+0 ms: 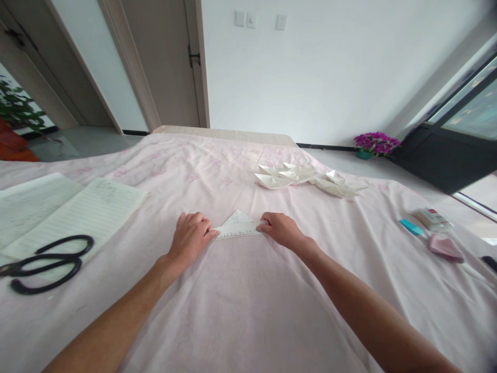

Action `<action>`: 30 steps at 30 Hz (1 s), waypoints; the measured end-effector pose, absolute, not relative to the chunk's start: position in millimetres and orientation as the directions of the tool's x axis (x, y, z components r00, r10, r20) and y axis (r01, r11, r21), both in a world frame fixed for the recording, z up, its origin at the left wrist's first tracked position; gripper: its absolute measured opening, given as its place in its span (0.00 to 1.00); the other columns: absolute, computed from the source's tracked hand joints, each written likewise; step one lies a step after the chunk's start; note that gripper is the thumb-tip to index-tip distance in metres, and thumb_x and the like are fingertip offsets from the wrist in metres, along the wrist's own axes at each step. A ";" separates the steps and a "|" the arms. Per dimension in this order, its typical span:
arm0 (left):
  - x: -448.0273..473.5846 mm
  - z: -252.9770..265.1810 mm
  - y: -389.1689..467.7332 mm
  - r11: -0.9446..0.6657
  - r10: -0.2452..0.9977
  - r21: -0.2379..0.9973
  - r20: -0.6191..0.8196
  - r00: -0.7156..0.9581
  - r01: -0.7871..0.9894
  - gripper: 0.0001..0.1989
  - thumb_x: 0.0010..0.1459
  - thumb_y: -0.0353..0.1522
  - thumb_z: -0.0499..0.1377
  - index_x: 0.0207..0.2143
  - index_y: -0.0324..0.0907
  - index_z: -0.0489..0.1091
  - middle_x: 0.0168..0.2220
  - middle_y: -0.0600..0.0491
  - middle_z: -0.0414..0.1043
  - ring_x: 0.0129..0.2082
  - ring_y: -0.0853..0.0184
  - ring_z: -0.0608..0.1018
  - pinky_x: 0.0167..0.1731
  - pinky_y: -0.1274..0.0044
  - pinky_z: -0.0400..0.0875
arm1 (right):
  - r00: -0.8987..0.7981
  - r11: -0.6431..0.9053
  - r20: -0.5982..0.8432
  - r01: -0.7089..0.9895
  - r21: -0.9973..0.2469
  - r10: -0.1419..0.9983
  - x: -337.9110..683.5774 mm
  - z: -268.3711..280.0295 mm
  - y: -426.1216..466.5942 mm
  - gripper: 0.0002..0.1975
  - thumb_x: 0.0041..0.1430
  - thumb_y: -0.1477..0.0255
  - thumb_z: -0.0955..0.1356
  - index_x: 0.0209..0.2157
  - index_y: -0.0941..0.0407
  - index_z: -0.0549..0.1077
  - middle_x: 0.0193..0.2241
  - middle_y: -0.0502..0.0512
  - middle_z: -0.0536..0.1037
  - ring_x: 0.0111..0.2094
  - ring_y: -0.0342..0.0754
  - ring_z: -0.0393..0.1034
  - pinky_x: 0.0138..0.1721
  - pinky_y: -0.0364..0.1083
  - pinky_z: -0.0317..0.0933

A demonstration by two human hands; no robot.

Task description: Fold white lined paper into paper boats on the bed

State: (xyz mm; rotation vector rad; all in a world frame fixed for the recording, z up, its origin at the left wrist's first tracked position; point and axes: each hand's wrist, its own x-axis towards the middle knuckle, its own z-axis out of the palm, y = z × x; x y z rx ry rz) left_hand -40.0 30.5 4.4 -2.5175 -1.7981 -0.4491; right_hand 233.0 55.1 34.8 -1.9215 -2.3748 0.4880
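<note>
White paper (237,228), well short of the tabletop's (229,134) far edge, appears mid-fold, left hand (192,235) and right hand (282,231) pinching its ends; creasing next likely needs even pressure.

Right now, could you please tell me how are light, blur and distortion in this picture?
Head view: soft light, faint shadows on the cloth; head view: the doors slant, as through a wide lens; head view: the scissors look soft near the left edge, and writing on the folded paper between left hand and right hand is unreadable.
</note>
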 end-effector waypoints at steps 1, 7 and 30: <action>-39.3 4.9 29.8 -0.338 0.921 0.136 0.251 0.297 0.931 0.13 0.59 0.41 0.60 0.28 0.42 0.72 0.34 0.51 0.71 0.37 0.62 0.72 0.52 0.62 0.58 | -0.226 0.177 -0.161 0.946 -0.270 0.961 232.9 34.9 55.4 0.07 0.61 0.65 0.66 0.35 0.53 0.73 0.33 0.51 0.77 0.33 0.45 0.68 0.29 0.42 0.49; -32.3 6.0 21.5 -0.356 0.877 0.047 0.363 0.316 0.933 0.07 0.57 0.36 0.62 0.31 0.42 0.72 0.37 0.50 0.71 0.40 0.61 0.71 0.58 0.54 0.52 | -0.226 0.178 -0.157 0.945 -0.273 0.961 232.8 34.7 56.4 0.07 0.60 0.65 0.66 0.35 0.53 0.72 0.34 0.51 0.77 0.33 0.45 0.68 0.29 0.42 0.48; 22.4 6.6 -15.1 -0.510 0.834 -0.259 0.085 0.545 0.820 0.25 0.61 0.20 0.49 0.60 0.38 0.61 0.44 0.38 0.72 0.43 0.59 0.75 0.37 0.72 0.72 | -0.564 0.556 0.067 0.824 0.108 0.823 221.0 18.0 26.5 0.11 0.65 0.79 0.61 0.44 0.56 0.71 0.39 0.57 0.74 0.39 0.50 0.66 0.40 0.46 0.54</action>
